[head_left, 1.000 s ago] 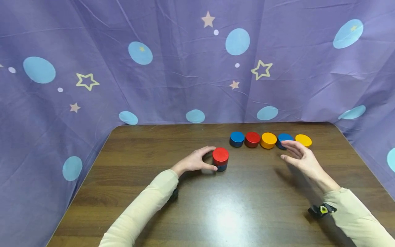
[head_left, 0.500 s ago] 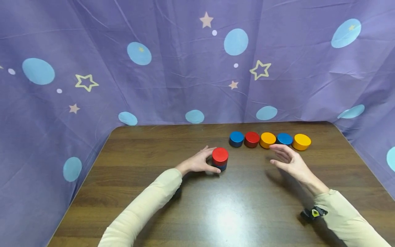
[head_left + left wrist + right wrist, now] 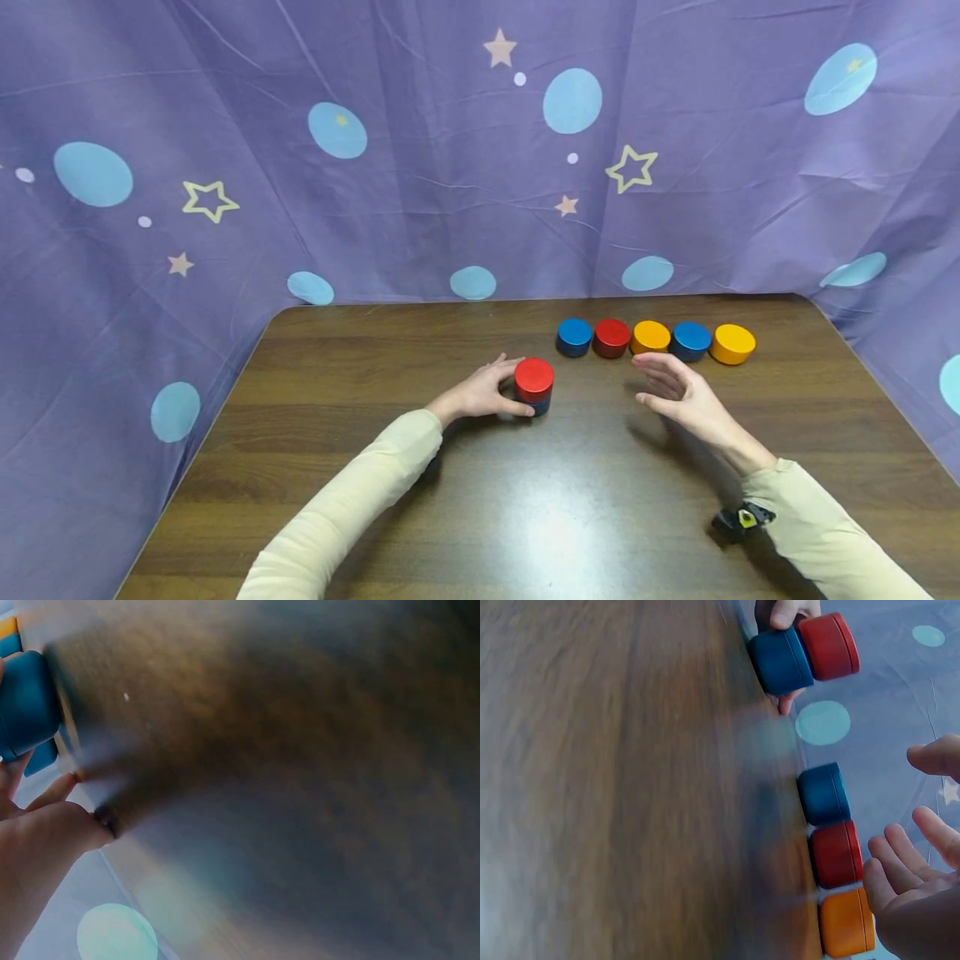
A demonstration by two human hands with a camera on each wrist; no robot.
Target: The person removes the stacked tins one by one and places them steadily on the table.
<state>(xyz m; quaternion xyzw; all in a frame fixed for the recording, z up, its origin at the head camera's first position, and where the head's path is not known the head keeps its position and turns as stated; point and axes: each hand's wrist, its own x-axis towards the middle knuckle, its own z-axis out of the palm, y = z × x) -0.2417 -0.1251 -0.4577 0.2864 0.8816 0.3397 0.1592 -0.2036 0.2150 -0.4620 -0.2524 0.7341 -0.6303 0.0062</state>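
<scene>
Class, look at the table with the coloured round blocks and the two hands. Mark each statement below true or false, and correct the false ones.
1. The left hand grips a stack with a red block on a blue one. True.
2. The row at the back of the table holds six blocks. False: it holds five.
3. The right hand holds an orange block. False: it holds nothing, fingers spread.
4. From the person's left, the row runs blue, red, orange, blue, orange. True.
5. The stack touches the row. False: bare table lies between them.
</scene>
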